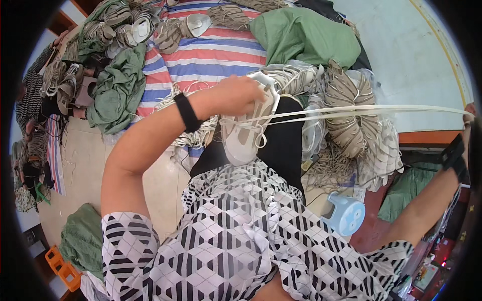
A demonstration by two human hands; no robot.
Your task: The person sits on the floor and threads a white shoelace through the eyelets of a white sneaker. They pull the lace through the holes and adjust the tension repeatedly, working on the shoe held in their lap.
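The left hand [236,95] clamps the heel end of a pale grey and white lace-up sports shoe [246,133], fingers curled shut over its collar, pressing it down on the person's lap, against black trousers above a black-and-white geometric-patterned top. The shoe lies sole down, toe pointing toward the wearer. From its eyelets a pair of long, flat white laces [361,110] runs taut across the picture to the right hand [469,118], which sits at the very rim of the view; it seems pinched on the lace ends, though the fingers are too cut off to tell for sure.

To do this pull well, the holding hand likely needs to keep the shoe from lifting, and both strands should stay flat and evenly tensioned.

Just beyond the shoe are bundles of beige and white laces [351,100]. A red, white and blue striped cloth [211,55] covers the floor beyond, with more grey shoes [125,27] and crumpled green fabric [301,32]. A small light blue plastic stool [346,213] stands by the right knee.
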